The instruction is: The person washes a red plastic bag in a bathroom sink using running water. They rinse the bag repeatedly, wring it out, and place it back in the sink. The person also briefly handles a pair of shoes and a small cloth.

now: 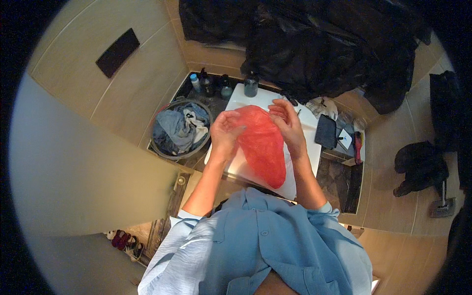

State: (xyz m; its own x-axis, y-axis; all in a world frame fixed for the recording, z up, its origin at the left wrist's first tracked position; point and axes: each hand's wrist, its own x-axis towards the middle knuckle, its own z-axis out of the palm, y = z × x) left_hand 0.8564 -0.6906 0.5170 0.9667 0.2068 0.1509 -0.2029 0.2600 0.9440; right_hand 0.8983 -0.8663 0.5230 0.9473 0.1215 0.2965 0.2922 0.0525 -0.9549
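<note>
A thin, crinkled red plastic bag (263,147) hangs between my hands over a white washbasin (237,169). It is wide at the top and narrows to a rounded lower end near my shirt. My left hand (227,133) has its fingers curled at the bag's upper left edge, the thumb lying against the plastic. On the other side, my right hand (289,125) grips the upper right edge with bent fingers. Part of each hand's fingertips is hidden by the bag or by the hand itself.
Left of the basin stands a round basket (158,142) of crumpled clothes. Several bottles (225,88) and a dark jar (250,86) line the back. At right are a dark box (325,132) and a red-handled item (358,146). Black plastic sheeting (314,49) covers the wall ahead.
</note>
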